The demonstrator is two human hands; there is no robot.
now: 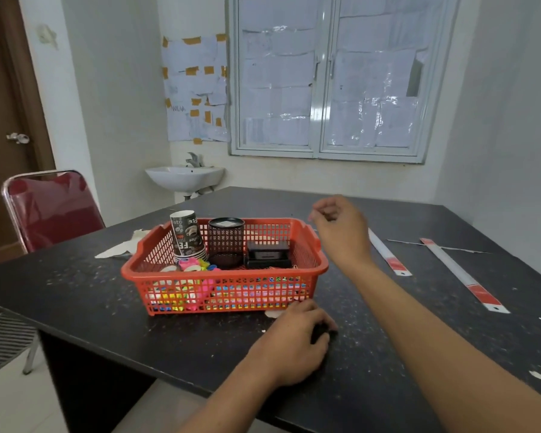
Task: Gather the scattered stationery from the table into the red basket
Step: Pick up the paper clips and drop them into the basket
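Observation:
The red basket (316,267) stands in the middle of the dark table (91,295). Inside it are a stack of paper cups (188,235), a black mesh pen holder (226,242), a black box (267,254) and colourful tape rolls (191,265). My left hand (291,345) rests on the table just in front of the basket's near right corner, fingers curled round a small black object (321,332). My right hand (341,229) hovers over the basket's far right corner, fingers loosely curled, nothing visible in it. Two long white packs with red ends (388,254) (463,276) lie to the right.
A crumpled white paper (122,245) lies left of the basket and a small white scrap (274,314) at its front. A red chair (53,207) stands at the table's left, a wash basin (185,178) behind. The table top is dusted with white specks.

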